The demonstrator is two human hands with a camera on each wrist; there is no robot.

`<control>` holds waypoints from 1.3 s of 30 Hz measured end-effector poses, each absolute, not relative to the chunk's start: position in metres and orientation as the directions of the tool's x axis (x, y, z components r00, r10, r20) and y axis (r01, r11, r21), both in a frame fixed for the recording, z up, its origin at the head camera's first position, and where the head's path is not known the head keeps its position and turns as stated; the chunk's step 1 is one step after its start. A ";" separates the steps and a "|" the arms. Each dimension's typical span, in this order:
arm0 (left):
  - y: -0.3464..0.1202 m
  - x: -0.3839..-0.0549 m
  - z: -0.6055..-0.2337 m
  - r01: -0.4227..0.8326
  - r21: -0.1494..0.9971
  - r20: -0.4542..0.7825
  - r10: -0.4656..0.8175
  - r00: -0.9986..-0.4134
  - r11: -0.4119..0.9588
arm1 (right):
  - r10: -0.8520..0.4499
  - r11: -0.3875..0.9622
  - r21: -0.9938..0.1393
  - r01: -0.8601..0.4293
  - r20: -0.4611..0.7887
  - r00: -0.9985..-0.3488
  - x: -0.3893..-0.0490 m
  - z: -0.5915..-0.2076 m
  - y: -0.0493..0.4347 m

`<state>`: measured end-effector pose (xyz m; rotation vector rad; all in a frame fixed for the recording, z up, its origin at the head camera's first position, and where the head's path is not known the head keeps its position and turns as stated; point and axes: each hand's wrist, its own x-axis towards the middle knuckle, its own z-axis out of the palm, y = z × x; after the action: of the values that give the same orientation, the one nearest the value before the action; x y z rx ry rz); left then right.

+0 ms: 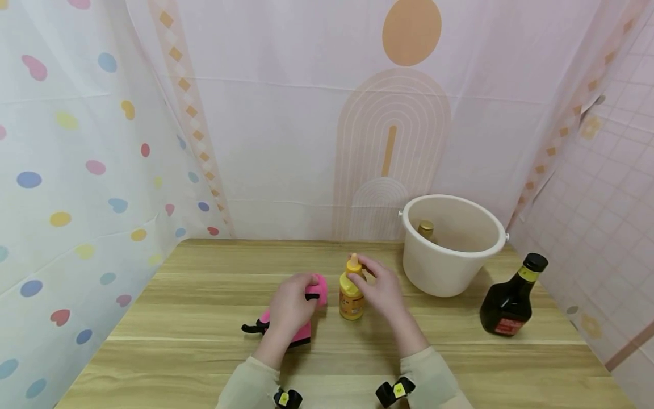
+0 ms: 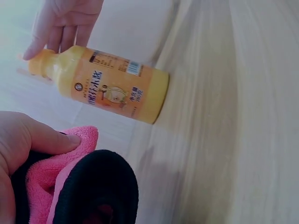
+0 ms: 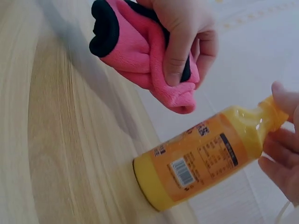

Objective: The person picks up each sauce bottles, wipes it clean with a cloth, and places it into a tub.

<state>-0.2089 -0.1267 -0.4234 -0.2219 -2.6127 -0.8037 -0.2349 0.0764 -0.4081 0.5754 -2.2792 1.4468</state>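
Observation:
My left hand (image 1: 292, 302) grips a bunched pink cloth with black edging (image 3: 135, 51), lifted a little over the table left of centre. Just to its right, a yellow squeeze bottle (image 1: 351, 295) with an orange printed label stands upright on the wood. The thumb and fingers of my right hand (image 1: 380, 287) pinch this bottle round its cap and neck. In the left wrist view the label and barcode of the bottle (image 2: 117, 86) face the camera. The cloth and the bottle are apart.
At the back right stands a white bucket (image 1: 444, 272) with a gold-capped bottle (image 1: 426, 229) inside. A dark bottle (image 1: 508, 304) with a black cap and red label stands right of it, near the table's right side. Patterned curtains (image 1: 286, 142) hang behind the wooden table (image 1: 204, 272).

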 end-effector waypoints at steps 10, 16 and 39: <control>-0.125 -0.203 -0.414 0.270 0.531 0.462 -0.007 -0.887 0.804 | -0.066 0.538 -0.661 -0.523 0.586 -0.808 -0.232 -0.403 0.069; -0.124 -0.200 -0.408 0.268 0.583 0.463 -0.042 -0.885 0.767 | -0.064 0.537 -0.638 -0.552 0.622 -0.781 -0.233 -0.404 0.069; -0.112 -0.195 -0.388 0.309 0.768 0.455 -0.138 -0.880 0.560 | -0.179 0.418 -0.670 -0.614 0.602 -0.778 -0.235 -0.403 0.077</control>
<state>-0.1954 -0.1121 -0.3876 -0.1376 -2.3262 -1.2759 -0.2353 0.0767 -0.4035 0.6743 -2.2362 1.3261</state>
